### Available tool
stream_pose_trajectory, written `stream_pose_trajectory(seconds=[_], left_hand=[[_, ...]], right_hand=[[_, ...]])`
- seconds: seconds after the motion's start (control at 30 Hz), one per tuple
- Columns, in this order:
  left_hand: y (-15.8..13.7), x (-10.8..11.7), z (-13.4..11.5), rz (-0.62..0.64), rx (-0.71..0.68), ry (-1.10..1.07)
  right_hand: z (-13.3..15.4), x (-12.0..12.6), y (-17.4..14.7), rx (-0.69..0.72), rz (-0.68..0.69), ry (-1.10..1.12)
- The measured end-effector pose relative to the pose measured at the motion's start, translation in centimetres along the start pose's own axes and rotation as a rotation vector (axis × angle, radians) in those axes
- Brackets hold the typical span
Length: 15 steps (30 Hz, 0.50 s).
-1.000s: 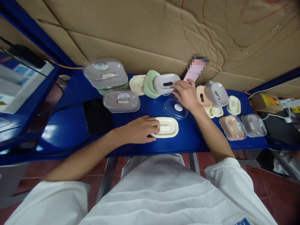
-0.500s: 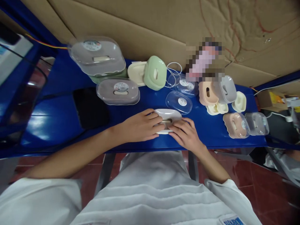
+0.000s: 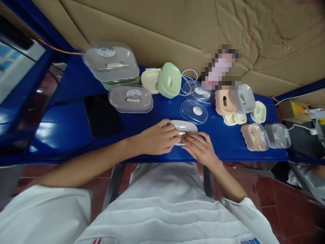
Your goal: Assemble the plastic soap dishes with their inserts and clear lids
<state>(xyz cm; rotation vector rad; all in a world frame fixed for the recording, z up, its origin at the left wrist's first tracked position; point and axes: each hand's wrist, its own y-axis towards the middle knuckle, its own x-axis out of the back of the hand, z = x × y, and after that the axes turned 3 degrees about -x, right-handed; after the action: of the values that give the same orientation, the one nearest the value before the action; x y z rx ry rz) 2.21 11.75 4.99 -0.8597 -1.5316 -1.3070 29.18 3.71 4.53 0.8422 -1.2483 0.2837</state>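
Note:
In front of me, near the table's front edge, lies a pale grey oval plastic box [image 3: 186, 125] with a slot in its middle. My left hand [image 3: 165, 138] reaches over its left end, fingers curled and tips close to the slot. The box's right front part is under my right hand [image 3: 199, 145], which has its fingers bent over the surface and its thumb against the right side. A light narrow piece [image 3: 181, 133] shows in the slot between the two hands. My fingers hide much of the box's lower half.
Grey lidded boxes [image 3: 130, 98] and a green slotted box [image 3: 170, 80] stand behind left. Clear oval lids [image 3: 194, 112] lie behind my hands. Peach [image 3: 224, 101] and grey [image 3: 245, 98] slotted boxes stand at the right. A black flat object [image 3: 101, 115] lies left.
The whole view has shifted slightly. My hands stay on the grey box; the fingers have moved a little, and the light piece in the slot shows more plainly.

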Motion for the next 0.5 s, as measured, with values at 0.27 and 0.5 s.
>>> stream_pose_trajectory(seconds=[0.27,0.5], left_hand=[[-0.2,0.4,1.3,0.010,0.103,-0.045],[-0.9,0.4,3.4,0.018,0.233,-0.002]], right_hand=[[-7.6,0.1,2.3,-0.276,0.078,0.022],[-11.1,-2.2,3.6,-0.353,0.154,0.120]])
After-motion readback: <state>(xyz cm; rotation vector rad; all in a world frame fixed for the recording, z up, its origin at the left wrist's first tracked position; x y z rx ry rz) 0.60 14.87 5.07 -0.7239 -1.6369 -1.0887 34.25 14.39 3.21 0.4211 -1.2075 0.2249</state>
